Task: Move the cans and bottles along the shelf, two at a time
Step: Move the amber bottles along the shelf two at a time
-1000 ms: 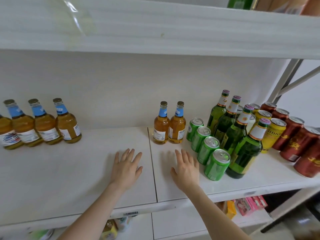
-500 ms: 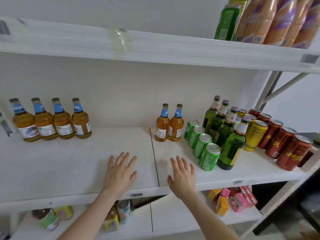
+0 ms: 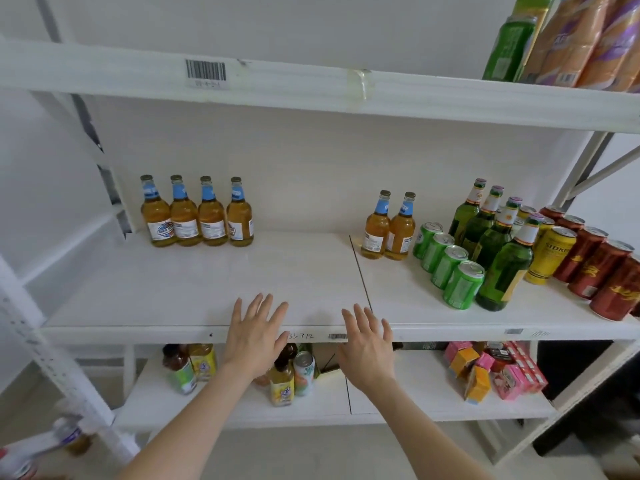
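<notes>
Surface: I am viewing a white middle shelf [image 3: 194,289] of a white metal rack, running across the centre of the frame with a white back panel behind it. An upper shelf [image 3: 311,88] is crossing the top, carrying a barcode label [image 3: 206,71] at upper centre and green and orange packs [image 3: 571,39] at upper right. A lower shelf [image 3: 415,403] is showing beneath, carrying juice bottles [image 3: 282,382] and small cartons [image 3: 485,372].

Stock standing upright on the middle shelf:
- four amber bottles [image 3: 197,216], in a row at the back, centre left;
- two amber bottles [image 3: 389,230], side by side, right of centre, just past the shelf seam;
- green cans [image 3: 446,265], four in a line just right of that pair;
- green bottles [image 3: 491,237], a line beside the cans;
- yellow cans [image 3: 550,258] and red cans [image 3: 602,271], filling the right edge.

Hands: my left hand [image 3: 254,337] is hovering at lower centre over the shelf's front edge, its fingers [image 3: 258,306] straight and spread, holding nothing. My right hand [image 3: 369,348] is hovering near it, its fingers [image 3: 360,318] likewise straight and spread, holding nothing. Both are sitting well apart from every bottle and can. I cannot tell whether either palm is touching the shelf edge.
</notes>
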The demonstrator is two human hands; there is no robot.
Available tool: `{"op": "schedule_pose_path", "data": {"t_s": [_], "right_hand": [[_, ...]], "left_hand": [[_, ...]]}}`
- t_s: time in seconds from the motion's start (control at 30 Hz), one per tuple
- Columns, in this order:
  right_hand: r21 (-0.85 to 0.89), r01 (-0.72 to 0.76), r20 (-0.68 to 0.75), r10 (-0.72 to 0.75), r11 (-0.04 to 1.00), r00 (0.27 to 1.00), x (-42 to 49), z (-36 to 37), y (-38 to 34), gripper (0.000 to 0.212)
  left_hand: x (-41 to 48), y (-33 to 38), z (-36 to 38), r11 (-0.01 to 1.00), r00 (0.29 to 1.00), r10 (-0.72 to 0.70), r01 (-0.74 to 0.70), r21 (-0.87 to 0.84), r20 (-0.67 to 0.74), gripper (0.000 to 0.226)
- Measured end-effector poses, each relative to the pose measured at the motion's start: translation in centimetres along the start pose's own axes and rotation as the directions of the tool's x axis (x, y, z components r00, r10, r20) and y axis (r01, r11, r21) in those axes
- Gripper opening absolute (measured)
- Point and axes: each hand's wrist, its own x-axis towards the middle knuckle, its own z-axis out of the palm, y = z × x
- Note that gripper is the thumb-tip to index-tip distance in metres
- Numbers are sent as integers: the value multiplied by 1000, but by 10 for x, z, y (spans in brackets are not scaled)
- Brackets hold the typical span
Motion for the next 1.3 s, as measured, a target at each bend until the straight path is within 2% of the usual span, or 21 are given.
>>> {"op": "schedule_pose_path", "data": {"t_s": [0.3,0.57,0.93,1.13,1.3], "right_hand": [[13,-30,-38,30,999,999,19,18,-110,65],[34,-46,-55,47,998,997,58,34,-186,64],[23,-10,-87,12,1000,996,166,45,-206,65],[24,10,-116,-7,1000,993,236,43,-212,66],[44,-24,-154,30,999,988,290,47,-221,68]], "left_hand": [[-24,-112,0,999,999,32,-33,31,41,58],[-4,-195,10,996,997,61,-64,58,49,59],[89,-252,27,999,1000,10,-11,48,11,59],[145,-284,30,999,998,-18,21,39,-68,58],[192,-306,35,1000,990,22,-23,-7,-142,59]]}}
